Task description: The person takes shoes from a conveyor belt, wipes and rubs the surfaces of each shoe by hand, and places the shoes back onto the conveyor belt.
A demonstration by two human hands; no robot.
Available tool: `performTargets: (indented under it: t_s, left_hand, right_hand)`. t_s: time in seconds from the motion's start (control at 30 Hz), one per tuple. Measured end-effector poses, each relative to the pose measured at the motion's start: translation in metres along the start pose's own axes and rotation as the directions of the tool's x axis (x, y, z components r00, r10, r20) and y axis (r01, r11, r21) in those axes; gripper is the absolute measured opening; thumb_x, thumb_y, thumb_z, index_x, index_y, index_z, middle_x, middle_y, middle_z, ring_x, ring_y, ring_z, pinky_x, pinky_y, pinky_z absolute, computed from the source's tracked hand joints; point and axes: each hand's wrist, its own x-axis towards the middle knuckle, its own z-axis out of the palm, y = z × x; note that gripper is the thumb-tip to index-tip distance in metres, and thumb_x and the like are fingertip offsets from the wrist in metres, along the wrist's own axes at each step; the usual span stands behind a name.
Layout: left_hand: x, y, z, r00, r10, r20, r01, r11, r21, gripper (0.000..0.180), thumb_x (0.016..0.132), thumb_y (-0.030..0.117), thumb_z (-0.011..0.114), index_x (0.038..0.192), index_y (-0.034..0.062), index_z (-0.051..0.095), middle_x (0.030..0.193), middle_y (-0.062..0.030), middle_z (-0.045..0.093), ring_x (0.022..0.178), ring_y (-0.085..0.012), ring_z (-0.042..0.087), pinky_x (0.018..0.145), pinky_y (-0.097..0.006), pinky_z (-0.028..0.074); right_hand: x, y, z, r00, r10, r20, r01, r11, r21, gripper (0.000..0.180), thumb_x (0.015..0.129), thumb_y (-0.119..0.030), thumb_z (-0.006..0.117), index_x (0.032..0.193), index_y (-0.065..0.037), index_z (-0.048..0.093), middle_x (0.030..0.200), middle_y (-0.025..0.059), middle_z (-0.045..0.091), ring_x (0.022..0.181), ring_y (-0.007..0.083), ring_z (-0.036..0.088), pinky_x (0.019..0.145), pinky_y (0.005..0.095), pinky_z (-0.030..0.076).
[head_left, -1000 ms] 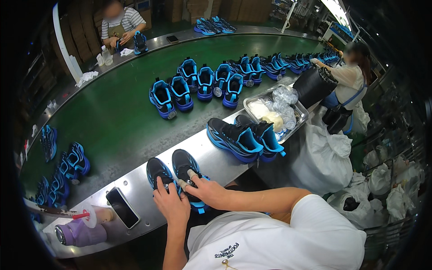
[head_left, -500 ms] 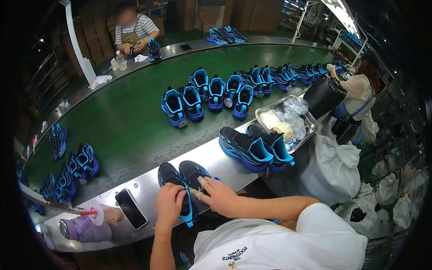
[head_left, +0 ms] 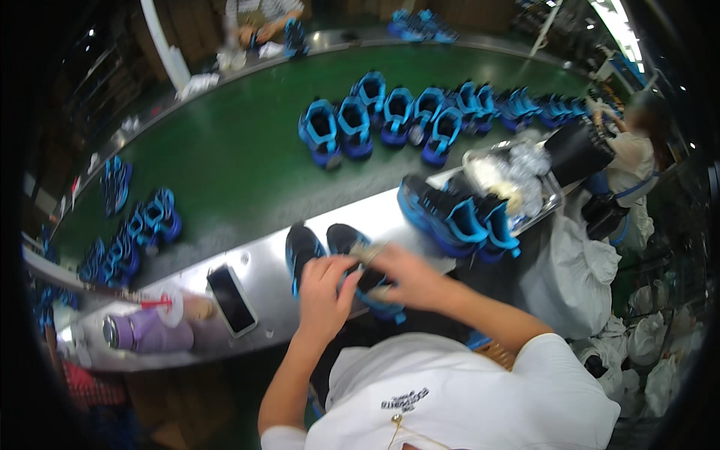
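Two black-and-blue sneakers stand side by side on the metal ledge before me, the left sneaker (head_left: 302, 246) and the right sneaker (head_left: 345, 235), toes away from me. My left hand (head_left: 324, 294) reaches across toward the right sneaker, its fingers drawn together; whatever they pinch is hidden. My right hand (head_left: 409, 276), with pale wraps on some fingers, is over that same sneaker and meets the left fingertips. Motion smears its fingers, so its grip is unclear. Both hands cover the right sneaker's laces and opening.
Another sneaker pair (head_left: 442, 217) stands right of my hands, by a metal tray (head_left: 559, 196) of plastic-wrapped items. A phone (head_left: 232, 301) and purple bottle (head_left: 154, 330) lie left. Several sneakers (head_left: 321, 131) line the green belt (head_left: 240, 165). Co-workers are at the far side and right.
My left hand has moved from the left sneaker to the right one, fingertips now meeting my right hand's. The whole view has shifted, with the scene sitting further right and higher.
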Motion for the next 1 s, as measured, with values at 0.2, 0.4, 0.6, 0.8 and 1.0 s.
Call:
performTargets:
  t_s: [0.2,0.4,0.6,0.8,1.0]
  left_hand:
    - [0.009,-0.010,0.023,0.913,-0.032,0.406,0.112,0.978,-0.176,0.027,0.086,0.018,0.063,0.111,0.0075,0.064,0.114,-0.0098,0.057,0.097,-0.0262,0.059,0.078,-0.033,0.049]
    - [0.006,-0.009,0.034,0.903,-0.056,0.425,0.119,0.985,-0.123,0.024,0.082,0.019,0.067,0.104,0.0096,0.066,0.113,-0.0079,0.056,0.095,-0.0262,0.060,0.078,-0.034,0.049]
    - [-0.002,0.011,0.057,0.919,0.045,0.392,-0.204,0.904,0.375,0.019,0.075,0.014,0.067,0.094,0.0109,0.066,0.101,-0.0063,0.057,0.078,-0.0257,0.054,0.068,-0.036,0.047]
    - [0.013,0.020,0.005,0.970,-0.141,0.198,0.140,0.990,0.019,0.044,0.079,0.013,0.070,0.121,0.0085,0.059,0.136,-0.0167,0.045,0.113,-0.0337,0.055,0.090,-0.038,0.048]
    - [0.000,-0.030,-0.027,0.902,-0.432,-0.023,0.432,0.897,0.087,0.018,0.080,0.016,0.071,0.091,0.0023,0.066,0.083,-0.0089,0.059,0.075,-0.0230,0.058,0.065,-0.033,0.047]
  right_hand:
    - [-0.030,0.024,0.008,0.986,0.154,-0.071,-0.164,0.972,-0.170,0.062,0.075,-0.010,0.067,0.133,-0.005,0.048,0.112,0.0171,0.051,0.100,0.0300,0.053,0.086,0.0377,0.046]
    - [-0.042,0.052,-0.021,0.933,0.332,-0.140,-0.314,0.940,0.137,0.055,0.076,-0.011,0.061,0.130,-0.005,0.053,0.105,0.0116,0.055,0.092,0.0218,0.054,0.077,0.0307,0.047]
    - [-0.041,0.073,0.031,0.801,0.588,0.113,-0.591,0.744,0.312,0.057,0.078,-0.014,0.062,0.131,-0.002,0.048,0.082,0.0131,0.058,0.075,0.0197,0.057,0.064,0.0328,0.047]
    - [-0.023,0.070,-0.044,0.715,0.611,0.341,-0.634,0.772,-0.053,0.026,0.086,-0.016,0.063,0.109,-0.007,0.068,0.077,0.0078,0.064,0.075,0.0114,0.060,0.069,0.0292,0.050]
    - [0.042,0.008,-0.036,0.941,0.172,0.292,-0.151,0.984,-0.096,0.026,0.084,-0.023,0.065,0.108,-0.015,0.069,0.092,0.0141,0.055,0.087,0.0292,0.058,0.076,0.0367,0.047]
